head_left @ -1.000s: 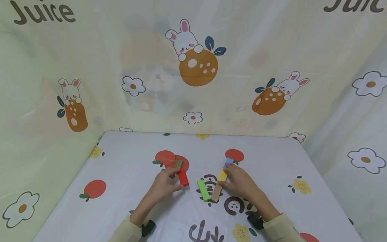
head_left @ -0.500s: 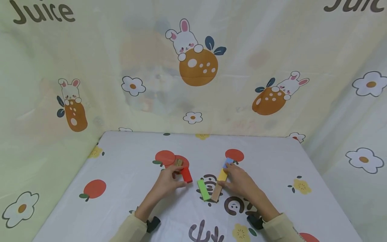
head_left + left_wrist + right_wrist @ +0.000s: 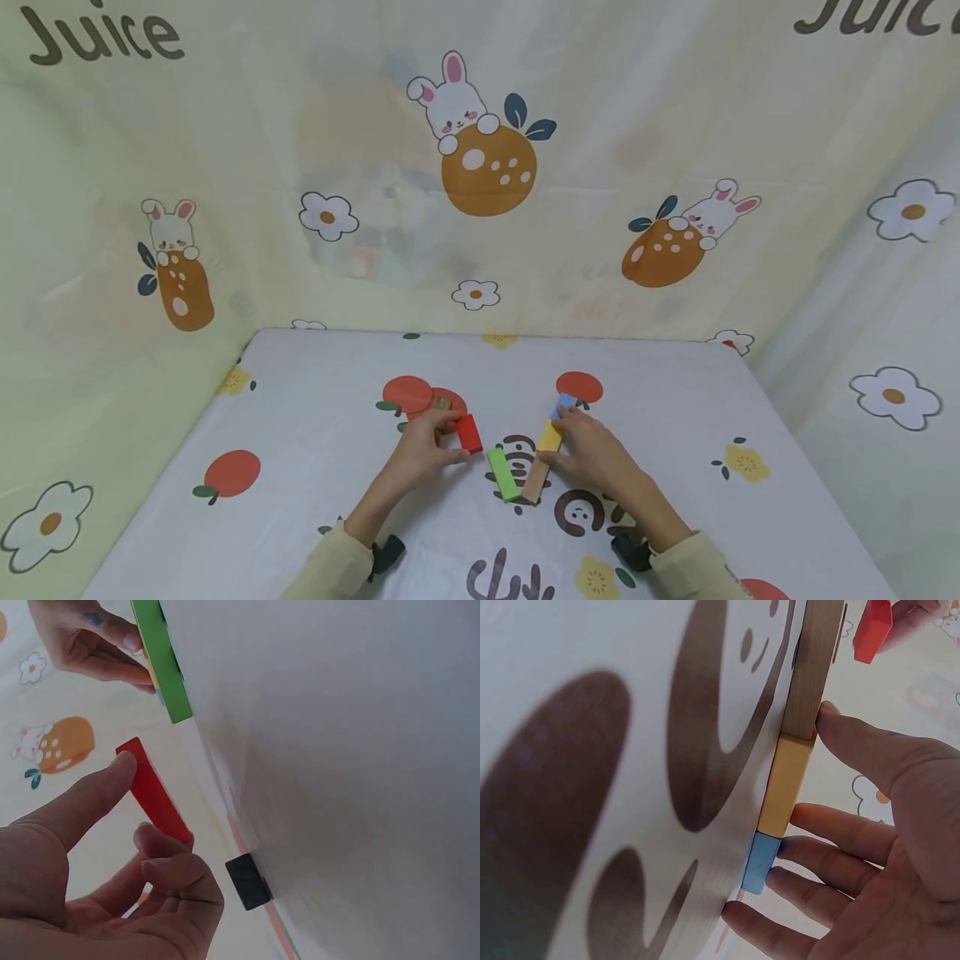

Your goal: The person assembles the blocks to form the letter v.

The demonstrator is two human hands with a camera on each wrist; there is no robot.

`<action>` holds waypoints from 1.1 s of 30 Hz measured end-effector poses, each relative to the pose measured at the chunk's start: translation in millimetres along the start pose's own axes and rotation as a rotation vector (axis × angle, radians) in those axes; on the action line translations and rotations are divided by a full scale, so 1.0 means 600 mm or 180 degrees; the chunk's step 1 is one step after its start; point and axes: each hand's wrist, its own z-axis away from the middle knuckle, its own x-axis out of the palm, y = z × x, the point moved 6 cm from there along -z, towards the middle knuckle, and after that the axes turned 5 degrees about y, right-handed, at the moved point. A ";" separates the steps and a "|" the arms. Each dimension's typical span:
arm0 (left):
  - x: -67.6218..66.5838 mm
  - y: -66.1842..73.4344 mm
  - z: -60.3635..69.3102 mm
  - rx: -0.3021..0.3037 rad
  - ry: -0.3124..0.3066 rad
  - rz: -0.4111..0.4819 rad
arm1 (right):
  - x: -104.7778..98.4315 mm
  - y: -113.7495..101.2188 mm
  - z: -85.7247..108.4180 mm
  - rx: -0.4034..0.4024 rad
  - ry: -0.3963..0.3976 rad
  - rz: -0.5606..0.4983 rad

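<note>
My left hand (image 3: 426, 448) pinches a red block (image 3: 469, 434) between thumb and fingers, and the left wrist view shows that block (image 3: 159, 796) raised off the tabletop. A green block (image 3: 502, 474) lies to its right, its lower end beside a light-brown wooden block (image 3: 536, 481). Beyond the wooden one, a yellow block (image 3: 549, 437) and a blue block (image 3: 565, 405) continue the slanting row end to end. My right hand (image 3: 597, 447) rests against that row. Its thumb touches the wooden block (image 3: 811, 682); extended fingers touch the yellow (image 3: 785, 784) and blue (image 3: 762, 861) blocks.
A small brownish block (image 3: 442, 403) lies behind my left hand, on a printed red fruit. The white patterned tabletop (image 3: 645, 375) ends at a hanging printed curtain (image 3: 375, 283). Dark wrist-worn pieces (image 3: 387, 555) sit at both sleeves.
My left hand has carried the red block to the right, away from the brownish block and nearer the green one. My right hand stays at the row.
</note>
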 end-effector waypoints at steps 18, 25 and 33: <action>0.023 -0.002 -0.019 0.0040 -0.0001 -0.0092 | 0.002 0.000 -0.002 0.0045 -0.0053 0.0009; 0.030 -0.002 -0.022 -0.0109 0.0068 -0.0166 | 0.002 -0.008 -0.001 0.0013 -0.0019 -0.0016; 0.043 0.004 -0.026 -0.0040 0.0024 -0.0199 | 0.000 0.001 0.002 0.0080 -0.0013 0.0063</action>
